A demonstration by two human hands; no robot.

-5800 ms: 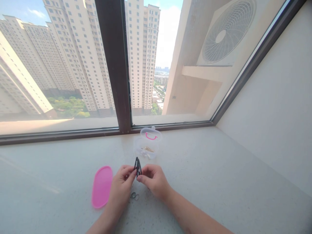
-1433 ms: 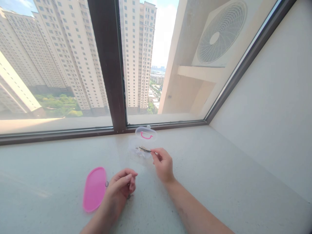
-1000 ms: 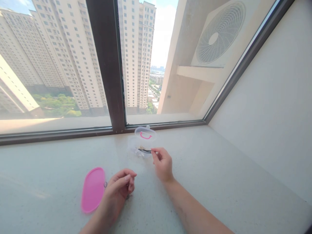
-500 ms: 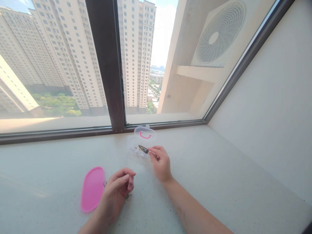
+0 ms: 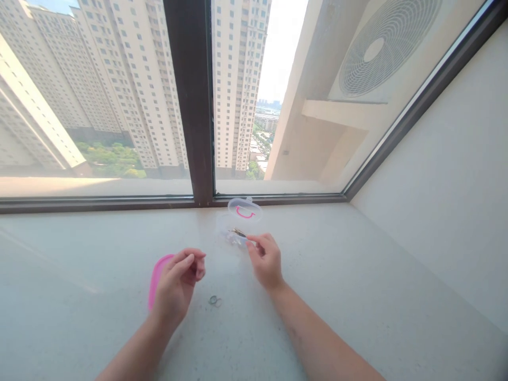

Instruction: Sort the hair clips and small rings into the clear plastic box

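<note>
In my right hand (image 5: 268, 262), thumb and fingers pinch a dark snap hair clip (image 5: 239, 233). The clip points left over a small clear plastic box (image 5: 226, 227), whose lid (image 5: 234, 207) stands open with a pink handle (image 5: 245, 213). Some small shiny bits lie inside; I cannot make out what they are. My left hand (image 5: 178, 280) is loosely closed, thumb against the curled fingers, and whatever is in it, if anything, is hidden. It covers much of a pink tray (image 5: 155, 280). Small metal rings (image 5: 214, 300) lie on the sill to its right.
The pale stone windowsill (image 5: 337, 307) carries everything. A dark window frame (image 5: 203, 132) rises just behind the box, with glass on both sides. A white wall (image 5: 448, 201) closes off the right.
My right hand has brought the hair clip lower and closer to the box. My left hand has shifted left over the pink tray, uncovering the rings. The view has swung slightly.
</note>
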